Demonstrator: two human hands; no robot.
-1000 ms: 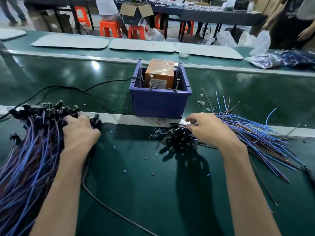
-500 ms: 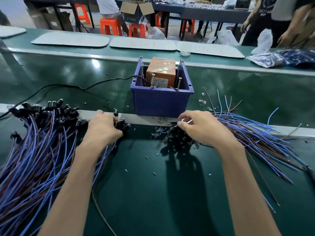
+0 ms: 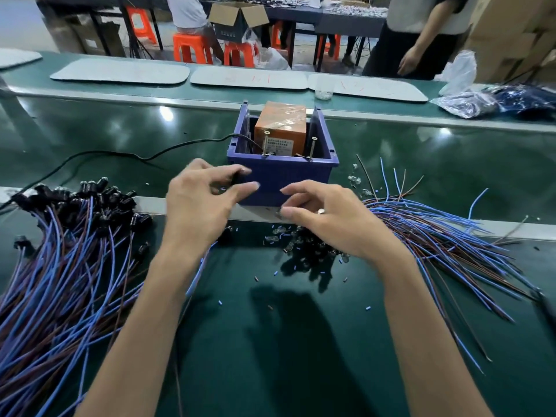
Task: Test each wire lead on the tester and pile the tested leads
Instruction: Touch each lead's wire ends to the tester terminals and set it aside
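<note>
While your left hand [image 3: 201, 203] is pinching lead [image 3: 237, 177], right hand [image 3: 328, 218] is curling, hold unclear; its tail is risking snagging pile [image 3: 60, 266] at bench's [image 3: 270, 341] left edge

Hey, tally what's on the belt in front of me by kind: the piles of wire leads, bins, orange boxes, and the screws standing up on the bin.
Wire-lead piles: 2, one left, one right
Blue bin: 1
Orange box: 1
Upright screws: 2
Total: 6
</note>
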